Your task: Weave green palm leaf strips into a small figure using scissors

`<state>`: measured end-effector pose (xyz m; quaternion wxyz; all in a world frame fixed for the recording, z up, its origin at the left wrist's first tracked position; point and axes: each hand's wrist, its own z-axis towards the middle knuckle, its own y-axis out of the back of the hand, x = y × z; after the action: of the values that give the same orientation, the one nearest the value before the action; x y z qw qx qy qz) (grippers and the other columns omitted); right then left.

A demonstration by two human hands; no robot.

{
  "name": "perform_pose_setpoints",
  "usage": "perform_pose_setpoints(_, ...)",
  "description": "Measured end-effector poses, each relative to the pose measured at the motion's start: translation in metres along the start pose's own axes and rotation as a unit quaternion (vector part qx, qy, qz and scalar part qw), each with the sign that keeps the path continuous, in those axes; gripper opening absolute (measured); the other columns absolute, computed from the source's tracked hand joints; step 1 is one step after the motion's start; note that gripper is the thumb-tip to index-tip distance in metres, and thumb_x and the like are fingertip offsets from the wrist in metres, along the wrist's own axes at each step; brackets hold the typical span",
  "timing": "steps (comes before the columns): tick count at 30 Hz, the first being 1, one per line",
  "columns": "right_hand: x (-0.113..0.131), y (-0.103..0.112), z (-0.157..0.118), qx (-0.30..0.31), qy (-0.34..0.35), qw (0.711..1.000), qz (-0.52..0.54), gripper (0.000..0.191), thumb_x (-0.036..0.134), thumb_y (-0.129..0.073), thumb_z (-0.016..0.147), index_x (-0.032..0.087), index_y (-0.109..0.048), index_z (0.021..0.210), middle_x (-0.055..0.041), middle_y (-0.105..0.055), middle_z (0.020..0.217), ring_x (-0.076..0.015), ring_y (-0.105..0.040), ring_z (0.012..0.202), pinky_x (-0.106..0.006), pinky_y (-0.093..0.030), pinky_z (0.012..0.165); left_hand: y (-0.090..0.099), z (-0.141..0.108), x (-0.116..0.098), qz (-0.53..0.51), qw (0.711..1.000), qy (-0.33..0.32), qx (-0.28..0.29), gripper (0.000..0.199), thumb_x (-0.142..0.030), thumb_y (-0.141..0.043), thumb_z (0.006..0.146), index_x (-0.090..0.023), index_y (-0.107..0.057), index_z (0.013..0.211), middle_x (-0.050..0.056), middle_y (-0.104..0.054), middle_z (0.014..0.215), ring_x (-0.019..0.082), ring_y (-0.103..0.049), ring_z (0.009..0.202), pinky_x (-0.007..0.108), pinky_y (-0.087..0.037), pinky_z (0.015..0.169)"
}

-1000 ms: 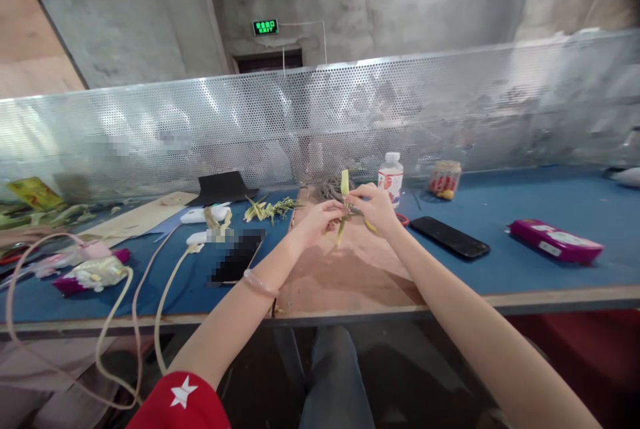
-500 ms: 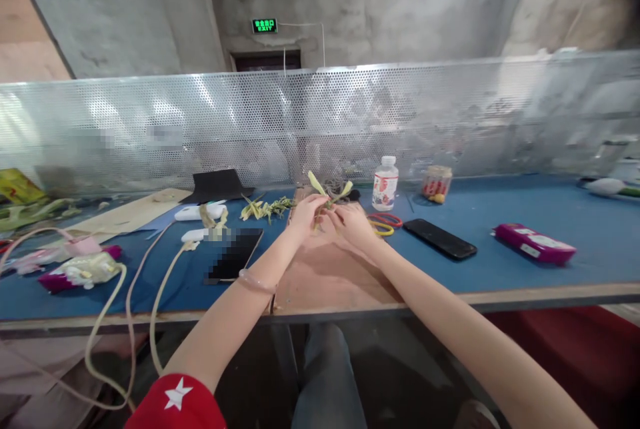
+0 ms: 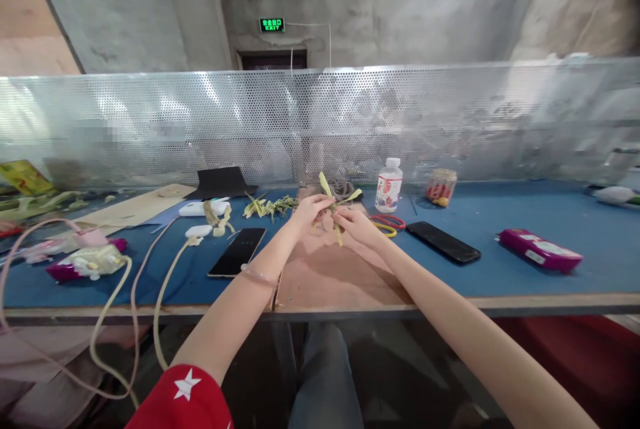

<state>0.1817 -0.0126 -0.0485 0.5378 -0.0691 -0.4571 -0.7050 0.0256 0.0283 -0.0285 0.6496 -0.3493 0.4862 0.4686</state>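
Note:
Both hands meet over a light brown board [image 3: 345, 282] in the middle of the table. Between them is a leafy sprig [image 3: 326, 185] with long, pale yellow-green leaves; two point up and out, and one hangs down below the fingers. My left hand [image 3: 311, 210] has its fingers closed on the sprig from the left. My right hand [image 3: 356, 224] pinches it from the right, close to the left fingertips. The fingers cover the sprig's centre. Just behind the hands lies a dark grey tangle [image 3: 345, 188] of thin strands. A pile of similar leafy pieces [image 3: 269, 205] rests to the left.
Right of my hands are red and yellow rings [image 3: 387, 224], a white-capped bottle [image 3: 389, 186], a jar [image 3: 441, 187], a black phone [image 3: 443, 241] and a purple packet [image 3: 539, 250]. Another phone [image 3: 237, 252] and charging cables [image 3: 163, 282] lie left. A perforated metal screen [image 3: 225, 122] stands behind.
The sprig has turned a little in my fingers, and a leaf now shows hanging below them. Both hands remain together on it. The whole view has shifted slightly.

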Motion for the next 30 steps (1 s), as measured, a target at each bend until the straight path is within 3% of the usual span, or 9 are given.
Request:
perform_pose_setpoints(3, -0.002, 0.002, 0.000, 0.005, -0.016, 0.999, 0.046, 0.036, 0.038, -0.040, 0.087, 0.016, -0.056, 0.064, 0.0001, -0.052, 0.062, -0.0121, -0.046, 0.059, -0.024, -0.036, 0.060, 0.007, -0.001, -0.002, 0.034, 0.997, -0.016, 0.071, 0.043, -0.033, -0.076, 0.058, -0.011, -0.066, 0.095, 0.003, -0.062, 0.073, 0.003, -0.037, 0.048, 0.020, -0.022, 0.046)
perform_pose_setpoints(5, -0.004, 0.003, 0.000, 0.020, -0.023, 0.997, 0.071, 0.032, 0.036, -0.044, 0.084, 0.016, -0.057, 0.063, 0.0000, -0.052, 0.062, -0.0123, -0.047, 0.060, -0.024, -0.037, 0.060, 0.012, -0.001, -0.003, 0.062, 0.994, -0.024, 0.089, 0.047, -0.033, -0.077, 0.058, -0.011, -0.066, 0.098, 0.004, -0.063, 0.075, 0.003, -0.035, 0.049, 0.020, -0.022, 0.046)
perform_pose_setpoints(17, -0.008, 0.019, -0.004, 0.114, -0.039, 0.985, 0.121, 0.023, 0.033, -0.054, 0.078, 0.017, -0.054, 0.061, 0.0009, -0.049, 0.066, -0.0124, -0.044, 0.063, -0.025, -0.034, 0.062, 0.014, -0.001, 0.001, 0.086, 0.990, -0.013, 0.110, 0.042, -0.032, -0.075, 0.061, -0.009, -0.066, 0.094, -0.001, -0.055, 0.061, 0.003, -0.030, 0.044, 0.022, -0.018, 0.045)
perform_pose_setpoints(22, -0.012, 0.024, -0.004, 0.124, -0.040, 0.983, 0.131, 0.024, 0.032, -0.059, 0.075, 0.017, -0.053, 0.057, 0.0009, -0.050, 0.066, -0.0126, -0.046, 0.065, -0.025, -0.036, 0.062, 0.013, 0.001, 0.004, 0.089, 0.990, -0.012, 0.111, 0.042, -0.031, -0.074, 0.061, -0.009, -0.065, 0.096, 0.003, -0.062, 0.074, 0.003, -0.034, 0.047, 0.021, -0.021, 0.046)
perform_pose_setpoints(25, -0.015, 0.021, -0.005, 0.085, -0.052, 0.985, 0.142, 0.024, 0.035, -0.059, 0.076, 0.016, -0.055, 0.062, 0.0004, -0.053, 0.068, -0.0125, -0.048, 0.064, -0.026, -0.038, 0.061, 0.013, 0.001, 0.004, 0.076, 0.988, -0.007, 0.133, 0.043, -0.029, -0.070, 0.066, -0.011, -0.061, 0.105, 0.005, -0.063, 0.082, 0.004, -0.040, 0.052, 0.020, -0.028, 0.049)
perform_pose_setpoints(30, -0.023, 0.009, -0.001, -0.068, -0.093, 0.982, 0.152, 0.031, 0.042, -0.061, 0.075, 0.015, -0.055, 0.091, -0.0024, -0.057, 0.080, -0.0131, -0.051, 0.070, -0.025, -0.042, 0.061, 0.011, 0.002, 0.007, 0.092, 0.987, -0.029, 0.130, 0.060, -0.027, -0.063, 0.073, -0.015, -0.041, 0.127, 0.001, -0.060, 0.072, 0.008, -0.045, 0.052, 0.020, -0.033, 0.052)
